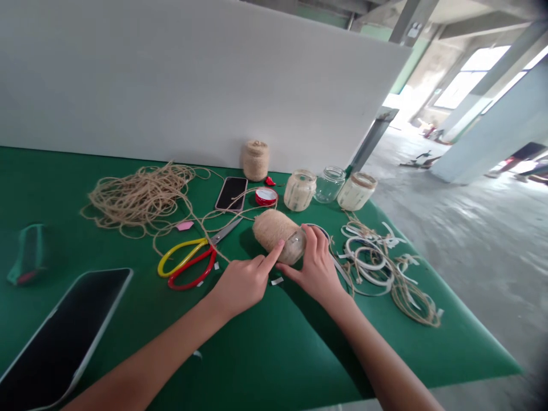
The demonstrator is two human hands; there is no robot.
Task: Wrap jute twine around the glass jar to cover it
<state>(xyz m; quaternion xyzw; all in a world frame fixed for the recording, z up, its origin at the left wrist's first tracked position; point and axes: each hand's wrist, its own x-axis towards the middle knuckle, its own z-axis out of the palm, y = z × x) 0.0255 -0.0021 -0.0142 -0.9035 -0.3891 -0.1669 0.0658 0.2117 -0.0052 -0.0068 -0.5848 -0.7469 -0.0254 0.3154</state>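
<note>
**A:** What have I got on the left hand (242, 285)?

**B:** It's half curled, with the index finger stretched out. That fingertip (279, 245) touches the jar (278, 237) where the twine meets the glass. I can't tell if it's bearing any weight.

**A:** And my right hand (312, 268)?

**B:** The fingers curl over the bare glass end of the jar and the thumb reaches under it, so that hand has hold of it. The jar lies on its side between your hands, mostly wrapped in twine.

**A:** What's around them?

**B:** Just beyond your left hand are the scissors (188, 265), with yellow and red handles, and farther out a heap of loose twine (141, 197). A phone (231, 193) lies beyond the jar. Right of your right hand sits a tangle of white rings and twine (368, 257). Three more jars (329, 184) stand ahead of that hand, all on the green table (299, 354).
</note>
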